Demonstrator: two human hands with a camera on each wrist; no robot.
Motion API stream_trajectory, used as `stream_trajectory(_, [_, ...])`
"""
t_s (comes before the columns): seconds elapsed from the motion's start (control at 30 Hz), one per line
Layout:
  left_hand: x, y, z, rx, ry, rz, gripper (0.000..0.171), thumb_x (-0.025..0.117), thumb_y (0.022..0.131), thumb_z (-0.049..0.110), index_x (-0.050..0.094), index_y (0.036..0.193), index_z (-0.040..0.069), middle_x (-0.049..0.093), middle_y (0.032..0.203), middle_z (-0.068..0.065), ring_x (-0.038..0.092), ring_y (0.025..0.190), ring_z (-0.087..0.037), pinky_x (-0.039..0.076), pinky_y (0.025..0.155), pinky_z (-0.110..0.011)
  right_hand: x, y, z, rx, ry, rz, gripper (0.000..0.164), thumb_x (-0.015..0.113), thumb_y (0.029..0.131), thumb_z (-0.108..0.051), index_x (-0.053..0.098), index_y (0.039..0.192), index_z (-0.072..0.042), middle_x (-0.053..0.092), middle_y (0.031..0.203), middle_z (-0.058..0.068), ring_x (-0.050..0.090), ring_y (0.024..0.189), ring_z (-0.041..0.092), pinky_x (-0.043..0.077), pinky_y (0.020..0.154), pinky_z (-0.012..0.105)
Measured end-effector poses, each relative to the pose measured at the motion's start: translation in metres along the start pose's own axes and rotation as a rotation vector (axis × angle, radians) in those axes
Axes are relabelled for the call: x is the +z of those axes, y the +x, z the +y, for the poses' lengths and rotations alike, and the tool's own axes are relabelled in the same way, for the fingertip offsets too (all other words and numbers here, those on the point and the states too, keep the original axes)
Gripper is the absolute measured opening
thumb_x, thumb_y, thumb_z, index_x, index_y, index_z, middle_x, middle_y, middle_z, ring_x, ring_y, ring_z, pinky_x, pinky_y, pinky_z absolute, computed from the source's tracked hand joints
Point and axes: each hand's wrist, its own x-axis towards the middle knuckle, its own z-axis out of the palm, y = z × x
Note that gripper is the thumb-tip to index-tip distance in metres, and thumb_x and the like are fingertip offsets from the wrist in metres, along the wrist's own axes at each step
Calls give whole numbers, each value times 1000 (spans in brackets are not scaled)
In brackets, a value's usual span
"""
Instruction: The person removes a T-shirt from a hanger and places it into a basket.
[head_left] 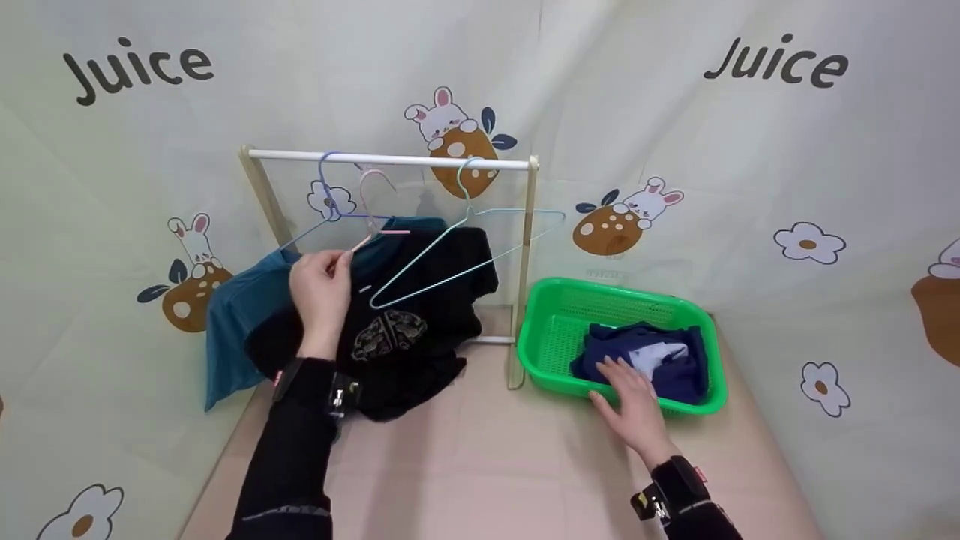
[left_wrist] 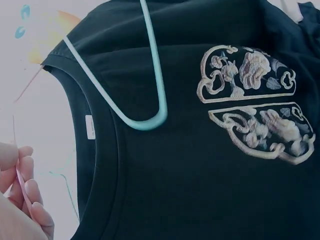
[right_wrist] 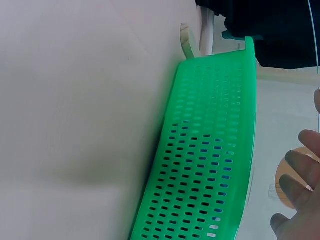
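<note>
My left hand [head_left: 321, 294] pinches one arm of a pink clothes hanger [head_left: 372, 223], its hook just below the rack's rod [head_left: 405, 160]. A black T-shirt [head_left: 442, 349] with a pale embroidered motif [left_wrist: 252, 77] hangs around this hanger; its neckline shows beside my fingers in the left wrist view. An empty mint-green hanger [head_left: 431, 287] hangs from the rod, in front of the T-shirt. My right hand [head_left: 634, 405] is over the near rim of a green basket [head_left: 536, 360], fingers spread and holding nothing. A folded navy garment [head_left: 679, 384] with a white patch lies inside, overlapped by the fingertips.
Behind the black T-shirt, a teal shirt [head_left: 234, 322] hangs on a blue hanger [head_left: 324, 184]. The rack's right post [head_left: 525, 270] stands close beside the basket. A printed cloth backdrop [head_left: 750, 150] rises behind the table [head_left: 465, 480].
</note>
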Motion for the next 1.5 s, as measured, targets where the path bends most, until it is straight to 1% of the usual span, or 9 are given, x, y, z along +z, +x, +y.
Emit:
stream_trajectory(0.1, [-1,-9,-10,-3,7,-15,15,72,90,10,74,83,-4,65,78,-18,57,81,-38,39,84,-47,2,1,-2,-10,-2,-5,55,74,88,-26,59,134,0,54,140,20,42,133,44,26,107,63])
stream_trajectory(0.23, [-1,-23,-21,-15,0,-39,14,74,89,9,74,82,-3,63,76,-16,56,80,-36,39,81,-46,3,2,-4,-8,-9,-17,61,74,87,-29,55,138,-2,51,143,20,40,135,43,23,107,66])
stream_trajectory(0.53, [-3,-54,-46,-50,-28,-67,17,75,89,13,73,79,0,59,73,-11,53,75,-28,36,75,-38,5,1,-5,-1,-15,-31,69,76,86,-34,51,143,-4,46,147,20,36,137,45,20,107,67])
stream_trajectory(0.73, [-4,-71,-60,-47,-66,-59,17,76,88,13,71,77,1,58,72,-9,51,75,-25,36,74,-35,6,0,-5,-13,-28,-28,72,76,85,-36,50,144,-4,44,148,21,36,137,46,19,107,68])
stream_trajectory(0.93, [-5,-89,-74,-46,-87,-46,15,77,87,10,71,76,2,58,73,-9,51,75,-24,36,72,-33,8,-3,-8,3,-32,-47,72,74,86,-37,50,143,-2,44,148,22,35,137,46,19,107,68])
stream_trajectory(1.07, [-7,-98,-80,-45,-102,-53,14,77,87,9,70,76,2,59,74,-8,50,75,-20,35,70,-30,9,-4,-9,8,-30,-61,71,73,87,-37,49,144,-2,44,148,22,35,138,45,20,108,67])
stream_trajectory(1.17, [-9,-104,-84,-15,-117,-57,13,77,87,7,70,77,2,60,75,-8,49,75,-16,36,70,-28,11,-4,-10,8,-20,-66,72,74,87,-37,48,144,-2,44,148,22,34,138,45,20,108,66])
stream_trajectory(1.3, [-10,-113,-88,44,-157,-58,12,78,85,4,70,76,3,59,74,-6,48,74,-14,35,68,-25,13,-4,-11,-2,-15,-70,72,74,87,-37,48,144,-2,44,148,22,35,138,44,20,108,67])
stream_trajectory(1.5, [-8,-126,-89,171,-208,-51,16,80,80,-3,70,73,7,60,71,0,49,70,-16,34,66,-22,17,-3,-17,-13,11,-77,73,74,86,-37,48,144,-2,43,148,22,35,138,44,21,108,66])
